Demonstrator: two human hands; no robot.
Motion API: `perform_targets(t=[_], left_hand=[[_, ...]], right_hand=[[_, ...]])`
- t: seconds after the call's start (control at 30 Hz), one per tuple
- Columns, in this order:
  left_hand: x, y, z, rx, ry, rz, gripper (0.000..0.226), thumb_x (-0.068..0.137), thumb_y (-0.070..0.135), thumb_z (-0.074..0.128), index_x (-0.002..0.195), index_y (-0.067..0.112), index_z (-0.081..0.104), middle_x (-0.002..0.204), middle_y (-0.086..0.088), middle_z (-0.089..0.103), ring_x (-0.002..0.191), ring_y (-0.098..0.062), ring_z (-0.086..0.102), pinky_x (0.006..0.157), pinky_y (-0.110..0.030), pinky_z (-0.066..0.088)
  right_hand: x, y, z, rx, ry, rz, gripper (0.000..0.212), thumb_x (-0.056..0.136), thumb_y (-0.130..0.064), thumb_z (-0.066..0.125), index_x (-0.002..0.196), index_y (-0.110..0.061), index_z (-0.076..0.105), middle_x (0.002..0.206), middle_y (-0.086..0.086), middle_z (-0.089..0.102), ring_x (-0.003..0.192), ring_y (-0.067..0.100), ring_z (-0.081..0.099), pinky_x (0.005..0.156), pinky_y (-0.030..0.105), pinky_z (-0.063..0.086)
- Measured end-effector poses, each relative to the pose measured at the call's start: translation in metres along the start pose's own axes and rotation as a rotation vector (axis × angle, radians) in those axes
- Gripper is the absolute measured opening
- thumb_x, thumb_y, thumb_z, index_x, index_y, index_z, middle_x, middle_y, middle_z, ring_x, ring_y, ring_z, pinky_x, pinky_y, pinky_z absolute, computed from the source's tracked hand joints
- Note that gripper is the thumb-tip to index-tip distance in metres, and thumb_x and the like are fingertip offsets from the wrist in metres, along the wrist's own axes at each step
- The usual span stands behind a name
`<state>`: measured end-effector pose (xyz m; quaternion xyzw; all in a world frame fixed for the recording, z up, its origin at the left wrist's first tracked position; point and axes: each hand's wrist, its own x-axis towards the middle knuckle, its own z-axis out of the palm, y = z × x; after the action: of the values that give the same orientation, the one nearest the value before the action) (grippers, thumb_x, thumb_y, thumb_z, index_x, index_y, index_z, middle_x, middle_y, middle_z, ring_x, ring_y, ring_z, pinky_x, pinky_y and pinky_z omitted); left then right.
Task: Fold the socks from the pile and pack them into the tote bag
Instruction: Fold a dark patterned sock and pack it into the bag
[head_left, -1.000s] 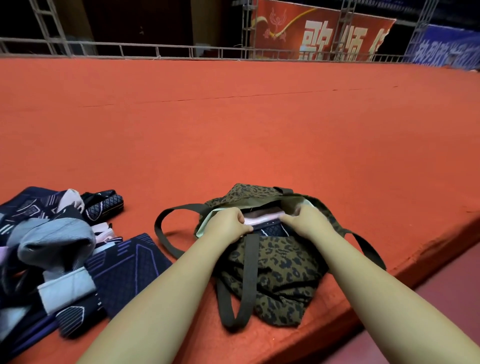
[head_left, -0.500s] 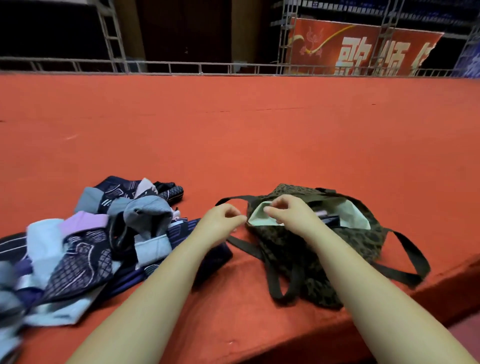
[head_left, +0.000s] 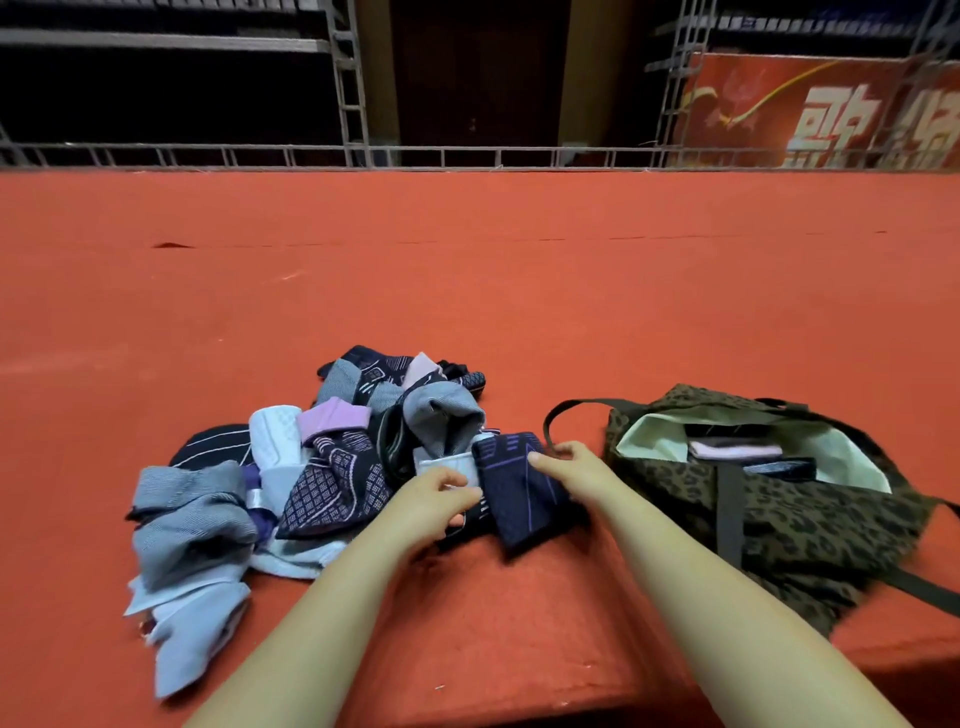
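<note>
Head view: red carpeted platform, metal railing.

arms: both forearms bare, no sleeves in shot | left hand: no rings, no glove | right hand: same, no watch or bracelet either

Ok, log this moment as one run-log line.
phase: picking next sock | left hand: on sock pile | right hand: touching navy sock | tote bag: open, folded socks inside
</note>
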<state>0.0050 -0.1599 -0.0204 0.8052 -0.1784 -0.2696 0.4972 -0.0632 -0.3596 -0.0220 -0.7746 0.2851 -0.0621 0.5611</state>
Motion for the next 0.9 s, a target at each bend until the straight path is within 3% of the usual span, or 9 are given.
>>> perform_targets(t=[0.1, 0.2, 0.3, 0.43, 0.53, 0.63, 0.73, 0.83, 0.9], left_hand=[[0.000, -0.002, 0.011, -0.046, -0.024, 0.000, 0.030, 0.086, 0.032, 0.063, 0.113, 0.025, 0.051, 0.088, 0.009, 0.058, 0.076, -0.009, 0.057, 0.069, -0.027, 0.046], [0.002, -0.003, 0.018, -0.057, 0.082, 0.059, 0.021, 0.082, 0.024, 0.068, 0.099, 0.023, 0.056, 0.070, 0.011, 0.054, 0.060, -0.003, 0.051, 0.056, -0.021, 0.041], [0.006, -0.004, 0.019, -0.128, 0.146, 0.059, 0.016, 0.079, 0.021, 0.071, 0.084, 0.021, 0.056, 0.069, 0.004, 0.058, 0.063, -0.015, 0.054, 0.066, -0.029, 0.045], [0.002, -0.001, 0.020, -0.124, 0.145, 0.139, 0.021, 0.080, 0.015, 0.071, 0.070, 0.021, 0.053, 0.060, 0.007, 0.051, 0.056, -0.013, 0.045, 0.058, -0.028, 0.036], [-0.004, 0.003, 0.014, -0.180, 0.128, 0.209, 0.022, 0.080, 0.007, 0.069, 0.081, 0.022, 0.053, 0.066, 0.006, 0.053, 0.057, -0.009, 0.044, 0.055, -0.025, 0.033], [-0.010, 0.006, 0.006, -0.273, 0.062, 0.123, 0.030, 0.087, 0.018, 0.063, 0.110, 0.028, 0.047, 0.082, 0.005, 0.056, 0.064, -0.010, 0.051, 0.056, -0.024, 0.040], [-0.012, 0.002, 0.008, -0.289, -0.020, 0.007, 0.020, 0.091, 0.035, 0.056, 0.111, 0.035, 0.050, 0.100, 0.007, 0.062, 0.081, -0.013, 0.060, 0.065, -0.026, 0.050], [-0.003, -0.013, 0.011, -0.146, 0.009, 0.063, 0.041, 0.065, 0.049, 0.065, 0.095, 0.020, 0.070, 0.095, 0.001, 0.073, 0.090, -0.019, 0.068, 0.087, -0.045, 0.053], [-0.008, -0.007, 0.011, -0.126, 0.033, 0.082, 0.035, 0.066, 0.038, 0.070, 0.095, 0.018, 0.070, 0.081, 0.003, 0.071, 0.072, -0.009, 0.067, 0.073, -0.034, 0.056]], right_hand=[[-0.008, 0.006, 0.000, 0.003, -0.081, 0.020, 0.023, 0.082, -0.031, 0.073, 0.092, -0.013, 0.063, 0.086, 0.005, 0.070, 0.074, 0.016, 0.065, 0.071, 0.031, 0.053], [-0.019, 0.013, -0.002, 0.114, -0.068, -0.016, 0.013, 0.083, -0.015, 0.072, 0.090, -0.009, 0.064, 0.091, 0.012, 0.070, 0.075, 0.020, 0.067, 0.076, 0.038, 0.055], [-0.033, 0.013, -0.005, 0.157, 0.092, -0.006, 0.032, 0.081, -0.013, 0.074, 0.105, -0.010, 0.053, 0.094, 0.008, 0.065, 0.076, 0.017, 0.064, 0.068, 0.030, 0.051], [-0.055, 0.007, -0.008, 0.266, -0.011, 0.017, 0.041, 0.087, -0.012, 0.066, 0.123, -0.015, 0.046, 0.094, 0.005, 0.061, 0.058, 0.007, 0.055, 0.052, 0.020, 0.044], [-0.062, 0.003, -0.007, 0.315, -0.095, 0.025, 0.046, 0.089, -0.011, 0.062, 0.129, -0.022, 0.043, 0.076, -0.002, 0.061, 0.046, 0.007, 0.051, 0.053, 0.024, 0.041], [-0.062, 0.003, -0.004, 0.206, -0.147, -0.026, 0.052, 0.087, -0.004, 0.062, 0.132, -0.020, 0.043, 0.057, -0.009, 0.051, 0.056, 0.007, 0.051, 0.064, 0.027, 0.040], [-0.068, 0.005, -0.004, 0.132, -0.217, -0.050, 0.066, 0.081, 0.003, 0.064, 0.138, -0.019, 0.040, 0.076, -0.002, 0.057, 0.074, 0.012, 0.054, 0.067, 0.026, 0.041], [-0.077, 0.011, -0.002, 0.118, -0.268, -0.005, 0.067, 0.078, -0.011, 0.069, 0.136, -0.026, 0.039, 0.101, -0.006, 0.065, 0.076, 0.004, 0.061, 0.060, 0.021, 0.042], [-0.078, 0.014, 0.002, 0.175, -0.191, -0.010, 0.054, 0.088, -0.003, 0.061, 0.134, -0.020, 0.038, 0.101, -0.003, 0.062, 0.066, -0.002, 0.062, 0.051, 0.016, 0.043]])
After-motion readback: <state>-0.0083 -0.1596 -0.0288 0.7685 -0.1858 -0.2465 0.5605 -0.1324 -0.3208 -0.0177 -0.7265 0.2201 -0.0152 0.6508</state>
